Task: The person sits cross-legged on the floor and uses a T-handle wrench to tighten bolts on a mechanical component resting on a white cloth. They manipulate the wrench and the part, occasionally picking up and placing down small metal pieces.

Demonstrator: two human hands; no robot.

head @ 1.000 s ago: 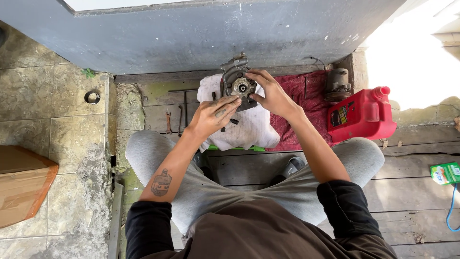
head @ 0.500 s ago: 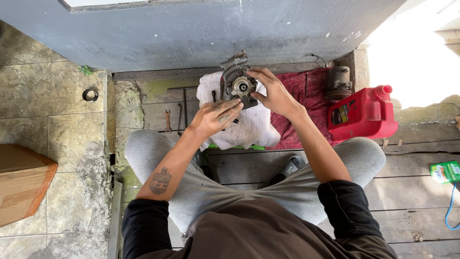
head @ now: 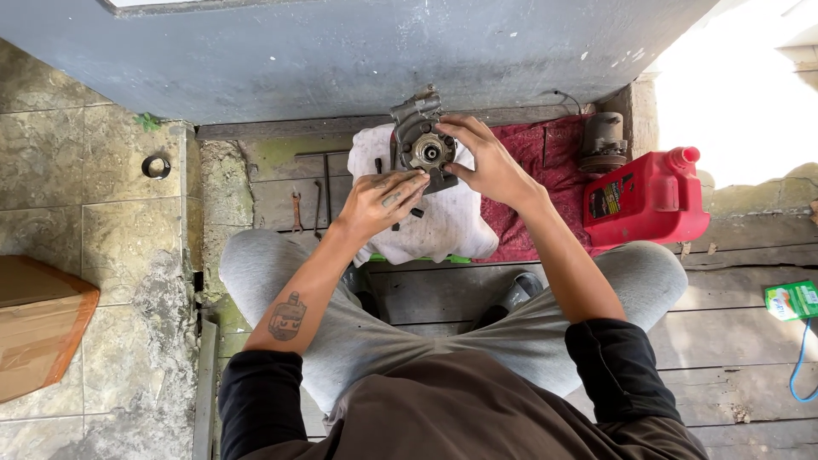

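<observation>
Metal engine part (head: 423, 145) stood on a white cloth (head: 443, 217) over the wooden boards, grasped by the right hand (head: 487, 162) while the left hand's (head: 379, 203) fingertips pressed its lower edge

A red plastic jug (head: 648, 200) stands on the plank floor (head: 733, 290), just beside a dark red cloth (head: 545, 170). 2 wrenches (head: 297, 211) lie near a metal ring (head: 156, 165) on the tiles. A cardboard box (head: 38, 332) sits far left, a green packet (head: 792, 300) far right.
</observation>
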